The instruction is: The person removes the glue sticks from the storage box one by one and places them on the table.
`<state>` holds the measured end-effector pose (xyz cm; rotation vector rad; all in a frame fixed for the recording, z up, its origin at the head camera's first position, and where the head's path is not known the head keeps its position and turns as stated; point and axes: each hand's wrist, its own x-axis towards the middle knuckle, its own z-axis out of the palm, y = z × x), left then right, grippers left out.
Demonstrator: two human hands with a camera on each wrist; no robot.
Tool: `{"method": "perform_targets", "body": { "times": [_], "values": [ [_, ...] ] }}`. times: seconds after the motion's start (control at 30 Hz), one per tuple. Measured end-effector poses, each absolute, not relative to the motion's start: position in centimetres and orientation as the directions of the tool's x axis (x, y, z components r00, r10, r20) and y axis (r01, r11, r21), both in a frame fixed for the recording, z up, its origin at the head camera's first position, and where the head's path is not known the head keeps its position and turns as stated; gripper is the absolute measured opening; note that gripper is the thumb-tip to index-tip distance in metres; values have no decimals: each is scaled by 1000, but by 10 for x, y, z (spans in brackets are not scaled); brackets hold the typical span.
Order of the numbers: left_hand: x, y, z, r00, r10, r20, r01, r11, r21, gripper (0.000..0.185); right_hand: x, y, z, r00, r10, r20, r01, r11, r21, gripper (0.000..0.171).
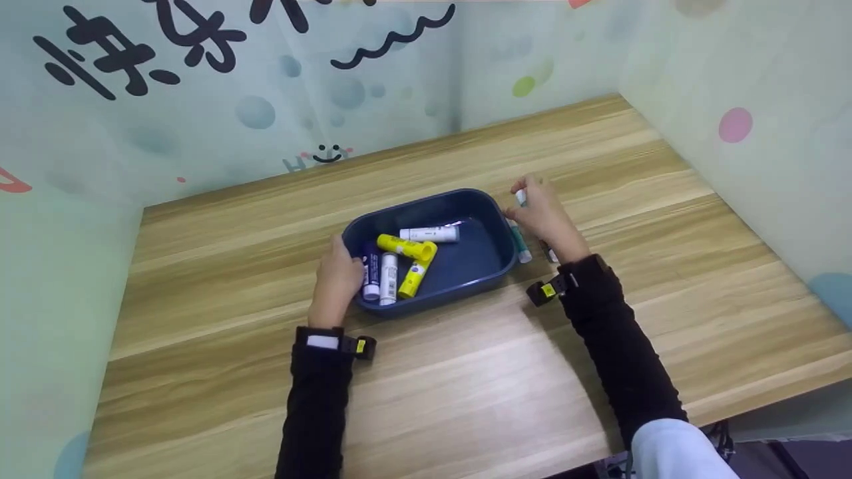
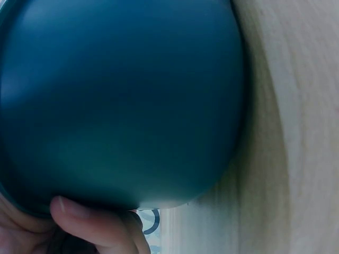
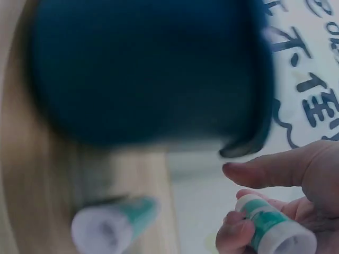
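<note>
A dark blue plastic bin (image 1: 474, 256) stands on the table. My left hand (image 1: 335, 283) grips its left end, thumb over the rim. Beyond the right end, my right hand (image 1: 547, 216) holds a green-and-white glue stick (image 3: 267, 222) in curled fingers, the thumb raised off it near the bin's rim. Inside the bin lie two yellow glue sticks (image 1: 404, 247), two white glue sticks (image 1: 429, 234) and a dark blue glue stick (image 1: 371, 273), mostly toward the left. A second green glue stick (image 1: 520, 243) lies on the table against the bin's right side.
Partly hidden under the right wrist is a small dark-and-white object (image 1: 550, 253) on the table. The wooden table (image 1: 466, 386) meets a printed wall (image 1: 413, 100) at the back and another wall (image 1: 745, 166) on the right.
</note>
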<state>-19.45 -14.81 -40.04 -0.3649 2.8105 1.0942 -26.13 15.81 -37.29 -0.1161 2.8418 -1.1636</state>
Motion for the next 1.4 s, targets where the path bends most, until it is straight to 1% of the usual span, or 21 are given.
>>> {"method": "perform_targets", "body": {
  "times": [0.17,0.33,0.5,0.63,0.73,0.87,1.0,1.23,1.4],
  "values": [
    [-195,-148,-400,-965,-185,-186,-262,713,651,54,-263,161,-385,-996,-82,-23,-51,788,-613,42],
    [-195,-147,-400,-965,-186,-185,-262,712,652,54,-263,163,-394,-996,-84,-20,-60,845,-532,41],
    [-196,-147,-399,-966,-186,-180,-259,709,656,54,-264,166,-395,-996,-79,-35,-49,851,-522,45],
    [-196,-147,-400,-967,-185,-175,-255,709,658,54,-264,169,-392,-998,-63,3,-55,849,-526,50],
    [-196,-147,-400,-967,-186,-175,-255,710,656,54,-262,173,-391,-998,-50,47,-67,863,-501,55],
    [-195,-148,-399,-967,-184,-177,-255,717,649,55,-262,178,-395,-997,-36,70,-65,884,-463,61],
    [-195,-149,-400,-965,-184,-189,-263,718,644,55,-263,180,-399,-999,-43,28,-51,887,-459,62],
    [-195,-149,-401,-963,-179,-200,-268,707,654,57,-269,179,-402,-988,-85,-132,-19,899,-438,67],
    [-196,-149,-402,-962,-184,-201,-271,703,657,56,-268,178,-399,-976,-115,-185,-32,915,-401,65]
  ]
}}
